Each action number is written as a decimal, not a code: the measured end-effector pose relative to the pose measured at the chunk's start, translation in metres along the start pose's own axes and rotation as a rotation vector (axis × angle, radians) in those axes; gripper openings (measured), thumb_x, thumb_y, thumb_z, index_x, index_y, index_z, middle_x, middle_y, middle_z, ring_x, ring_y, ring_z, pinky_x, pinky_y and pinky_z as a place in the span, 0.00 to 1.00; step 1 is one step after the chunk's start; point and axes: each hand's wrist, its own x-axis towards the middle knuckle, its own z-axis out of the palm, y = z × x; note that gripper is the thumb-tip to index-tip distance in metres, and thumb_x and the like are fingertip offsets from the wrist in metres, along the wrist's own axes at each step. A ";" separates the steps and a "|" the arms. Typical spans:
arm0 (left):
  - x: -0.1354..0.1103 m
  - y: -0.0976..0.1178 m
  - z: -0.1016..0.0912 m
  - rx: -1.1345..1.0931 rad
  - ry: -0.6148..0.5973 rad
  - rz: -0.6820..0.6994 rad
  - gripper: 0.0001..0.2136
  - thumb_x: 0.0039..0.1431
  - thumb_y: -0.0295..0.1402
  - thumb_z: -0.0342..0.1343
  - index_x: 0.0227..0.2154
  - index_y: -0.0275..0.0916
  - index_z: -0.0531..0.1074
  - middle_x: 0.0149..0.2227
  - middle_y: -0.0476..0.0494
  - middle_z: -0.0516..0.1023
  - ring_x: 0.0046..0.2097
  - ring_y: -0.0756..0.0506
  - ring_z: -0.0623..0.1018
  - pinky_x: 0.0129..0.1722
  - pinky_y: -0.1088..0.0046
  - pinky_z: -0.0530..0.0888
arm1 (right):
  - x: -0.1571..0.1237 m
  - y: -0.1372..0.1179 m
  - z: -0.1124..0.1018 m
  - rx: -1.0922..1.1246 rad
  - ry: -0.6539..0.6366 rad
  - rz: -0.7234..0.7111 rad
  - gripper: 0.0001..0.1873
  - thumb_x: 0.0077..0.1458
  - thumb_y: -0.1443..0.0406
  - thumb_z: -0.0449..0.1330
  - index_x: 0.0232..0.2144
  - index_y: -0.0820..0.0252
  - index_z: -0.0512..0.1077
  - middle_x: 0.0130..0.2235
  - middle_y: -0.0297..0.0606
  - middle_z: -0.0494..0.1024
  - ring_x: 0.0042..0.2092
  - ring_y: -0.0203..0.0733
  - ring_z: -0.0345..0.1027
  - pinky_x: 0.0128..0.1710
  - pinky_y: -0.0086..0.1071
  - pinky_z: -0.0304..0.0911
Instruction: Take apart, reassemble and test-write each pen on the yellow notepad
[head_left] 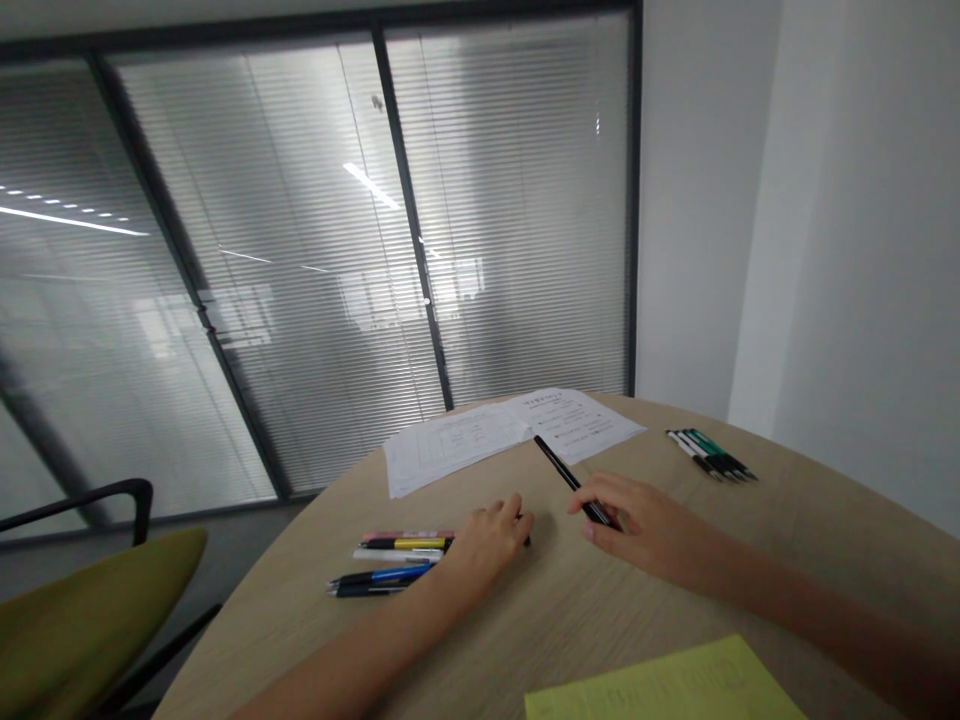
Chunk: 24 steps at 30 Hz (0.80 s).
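My right hand (630,520) grips a slim black pen (556,462), which slants up and left over the table with its upper end near the papers. My left hand (491,545) is low over the table with its fingers curled. A small dark tip shows beside those fingers, but what it belongs to is hidden under the hand. Left of that hand lie several pens, among them a yellow and black pen (409,544), a pink pen (412,534) and a blue pen (394,575). My left hand and forearm cover their right ends.
White printed sheets (457,445) lie at the far edge of the round wooden table (300,620). A row of white and green pens (709,455) rests at the right. Yellow paper (660,685) is at the near edge. A green chair (97,610) stands to the left.
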 end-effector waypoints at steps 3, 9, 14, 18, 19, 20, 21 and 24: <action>-0.001 0.002 -0.004 -0.014 -0.016 -0.002 0.12 0.57 0.23 0.41 0.42 0.36 0.63 0.38 0.38 0.66 0.37 0.43 0.72 0.30 0.68 0.72 | 0.000 0.000 0.000 0.002 0.006 -0.004 0.09 0.48 0.68 0.52 0.34 0.60 0.68 0.31 0.35 0.69 0.28 0.33 0.58 0.30 0.27 0.54; -0.002 0.003 -0.005 -0.042 0.030 -0.006 0.14 0.55 0.21 0.41 0.45 0.36 0.59 0.38 0.39 0.66 0.36 0.42 0.72 0.28 0.67 0.72 | 0.001 0.001 0.000 0.005 0.009 -0.023 0.09 0.48 0.68 0.52 0.34 0.60 0.69 0.31 0.35 0.69 0.29 0.33 0.59 0.30 0.27 0.54; -0.006 0.000 -0.004 -0.094 0.161 0.005 0.10 0.54 0.24 0.42 0.37 0.36 0.64 0.36 0.40 0.67 0.35 0.44 0.71 0.29 0.69 0.70 | 0.001 0.000 -0.002 0.086 0.008 0.015 0.10 0.52 0.65 0.48 0.33 0.61 0.68 0.29 0.35 0.69 0.29 0.33 0.60 0.29 0.27 0.55; -0.014 0.004 -0.009 -0.184 0.417 0.040 0.12 0.56 0.27 0.40 0.42 0.38 0.63 0.35 0.40 0.69 0.36 0.44 0.71 0.30 0.70 0.69 | 0.004 0.006 0.003 0.316 -0.070 0.086 0.16 0.55 0.59 0.44 0.32 0.61 0.68 0.23 0.32 0.66 0.23 0.31 0.59 0.22 0.24 0.54; -0.015 0.007 -0.012 -0.213 0.452 0.046 0.13 0.57 0.27 0.40 0.43 0.39 0.63 0.34 0.40 0.69 0.36 0.45 0.71 0.31 0.71 0.68 | 0.004 0.008 0.006 0.389 -0.103 0.111 0.18 0.55 0.57 0.43 0.31 0.62 0.67 0.22 0.31 0.65 0.21 0.30 0.57 0.19 0.23 0.53; -0.017 0.010 -0.014 -0.245 0.467 0.042 0.13 0.57 0.28 0.41 0.44 0.39 0.63 0.33 0.41 0.70 0.36 0.45 0.71 0.31 0.71 0.68 | 0.004 0.009 0.009 0.461 -0.135 0.129 0.20 0.55 0.54 0.42 0.29 0.62 0.67 0.21 0.31 0.64 0.20 0.29 0.56 0.17 0.23 0.51; -0.018 0.013 -0.017 -0.280 0.467 0.031 0.13 0.57 0.29 0.41 0.45 0.40 0.63 0.33 0.41 0.70 0.36 0.45 0.71 0.31 0.71 0.68 | 0.004 0.010 0.012 0.528 -0.164 0.138 0.22 0.54 0.53 0.42 0.28 0.62 0.66 0.21 0.31 0.64 0.19 0.28 0.55 0.16 0.22 0.50; -0.022 0.020 -0.024 -0.416 0.427 -0.008 0.15 0.55 0.31 0.45 0.47 0.40 0.61 0.34 0.41 0.71 0.36 0.44 0.71 0.33 0.70 0.67 | 0.002 0.006 0.020 0.684 -0.226 0.118 0.24 0.52 0.49 0.42 0.28 0.63 0.65 0.22 0.31 0.64 0.18 0.28 0.56 0.15 0.22 0.51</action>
